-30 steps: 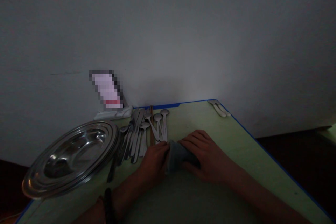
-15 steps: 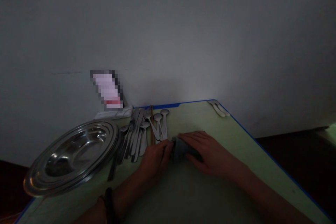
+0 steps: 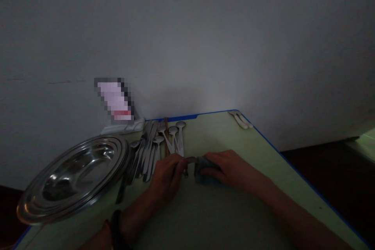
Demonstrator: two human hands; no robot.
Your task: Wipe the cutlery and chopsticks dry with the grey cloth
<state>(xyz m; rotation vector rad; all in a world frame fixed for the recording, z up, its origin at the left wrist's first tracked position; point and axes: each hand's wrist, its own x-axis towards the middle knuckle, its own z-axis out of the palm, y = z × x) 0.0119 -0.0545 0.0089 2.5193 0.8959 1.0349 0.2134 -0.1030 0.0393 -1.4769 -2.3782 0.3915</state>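
Observation:
My left hand is closed round a thin metal utensil, whose bare part shows between my two hands. A small metal end sticks out below my left fingers. My right hand pinches a grey-blue cloth, which is wrapped about the utensil's right end and hides it. Just beyond my left hand lie several spoons, a fork, wooden chopsticks and several knives, side by side on the pale green table.
Stacked shiny metal plates stand at the table's left. Behind them a blurred-out phone leans on the wall above a white object. Two white-handled utensils lie at the far right corner. A grey wall rises behind.
My hands have moved slightly apart, so a length of the metal utensil now shows between them. More of the cloth is visible below my right fingers. The view has shifted slightly.

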